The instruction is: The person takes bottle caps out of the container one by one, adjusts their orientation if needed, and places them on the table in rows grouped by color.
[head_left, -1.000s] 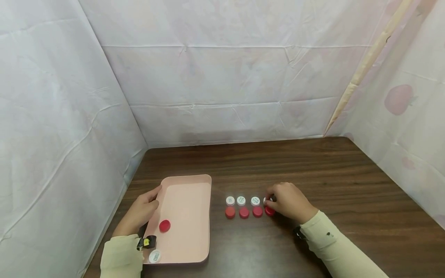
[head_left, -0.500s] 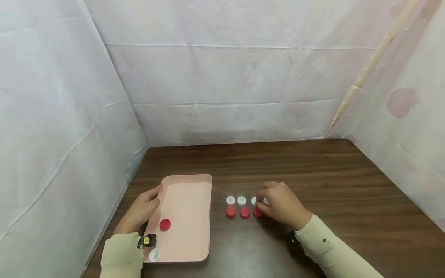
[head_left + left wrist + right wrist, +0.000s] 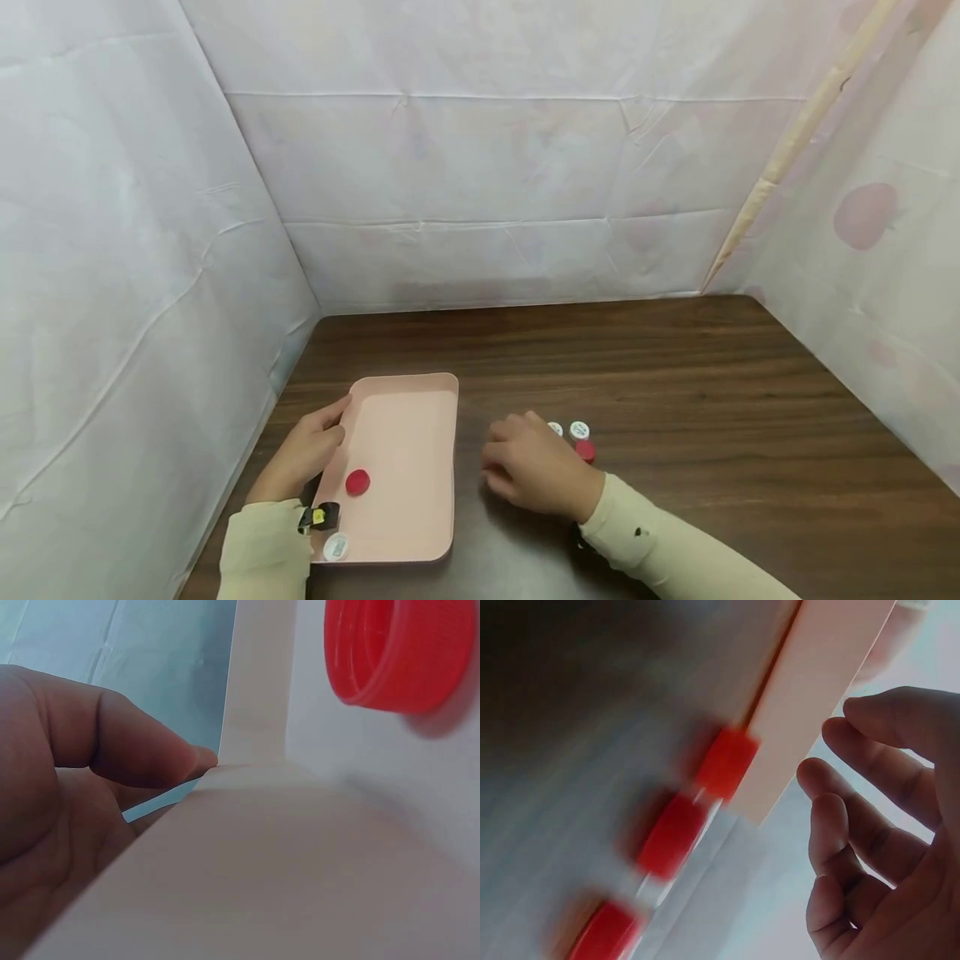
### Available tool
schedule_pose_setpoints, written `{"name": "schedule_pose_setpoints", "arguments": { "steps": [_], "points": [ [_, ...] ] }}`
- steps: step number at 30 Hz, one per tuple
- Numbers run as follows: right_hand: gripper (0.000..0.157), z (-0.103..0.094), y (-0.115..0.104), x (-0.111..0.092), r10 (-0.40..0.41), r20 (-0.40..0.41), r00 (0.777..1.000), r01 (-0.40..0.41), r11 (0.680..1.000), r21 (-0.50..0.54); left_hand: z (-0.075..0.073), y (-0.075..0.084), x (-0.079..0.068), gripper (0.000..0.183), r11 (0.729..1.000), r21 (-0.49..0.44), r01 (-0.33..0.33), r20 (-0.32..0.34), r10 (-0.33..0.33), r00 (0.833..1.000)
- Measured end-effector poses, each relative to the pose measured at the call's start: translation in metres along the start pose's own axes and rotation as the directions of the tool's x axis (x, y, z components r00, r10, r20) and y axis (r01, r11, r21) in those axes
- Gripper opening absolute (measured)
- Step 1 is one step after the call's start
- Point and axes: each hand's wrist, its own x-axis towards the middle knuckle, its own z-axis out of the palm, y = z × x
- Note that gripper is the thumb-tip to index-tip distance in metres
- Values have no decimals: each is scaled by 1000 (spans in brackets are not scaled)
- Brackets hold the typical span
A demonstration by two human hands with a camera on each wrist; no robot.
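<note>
My left hand (image 3: 303, 450) grips the left rim of a pink tray (image 3: 405, 442), thumb on the inner side in the left wrist view. Inside the tray lie a red bottle cap (image 3: 357, 482) and, at the near left corner, a white cap (image 3: 336, 547). My right hand (image 3: 536, 467) hovers over the cap rows right of the tray, fingers loosely bent with nothing between them. It hides most of the rows in the head view; a white cap (image 3: 579, 431) and a red cap (image 3: 585, 451) show at the right end. Red caps (image 3: 673, 836) stand in line, blurred, in the right wrist view.
The dark wooden table (image 3: 675, 375) extends behind and right of the caps. A white sheet (image 3: 480, 167) hangs along the back and both sides. The tray's right wall stands just left of the right hand.
My right hand has moved left along the cap rows, uncovering the right-end caps and covering those at the left. The left hand and tray have stayed in place.
</note>
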Motion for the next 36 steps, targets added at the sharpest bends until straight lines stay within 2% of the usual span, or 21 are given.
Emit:
{"name": "schedule_pose_setpoints", "arguments": {
  "steps": [7,13,22,27,32,36],
  "points": [
    [12,9,-26,21,-87,-3,996,87,996,-3,0,0,-1,65,1000,-8,0,-4,0,1000],
    [20,8,-35,30,-90,6,996,90,996,11,0,1,-1,64,1000,1,-3,-4,3,1000],
    [11,12,-51,48,-160,67,985,160,987,6,0,0,0,64,1000,2,-10,-5,10,1000],
    [5,14,-61,59,-175,100,979,174,984,20,1,1,-1,65,1000,-11,-22,-6,22,1000],
    [6,19,-73,67,-222,178,959,219,975,38,1,2,-2,65,999,-8,-44,-10,44,999],
    [17,27,-83,72,-282,234,930,272,959,75,1,2,-2,64,999,3,-45,-11,45,999]
  ]
}}
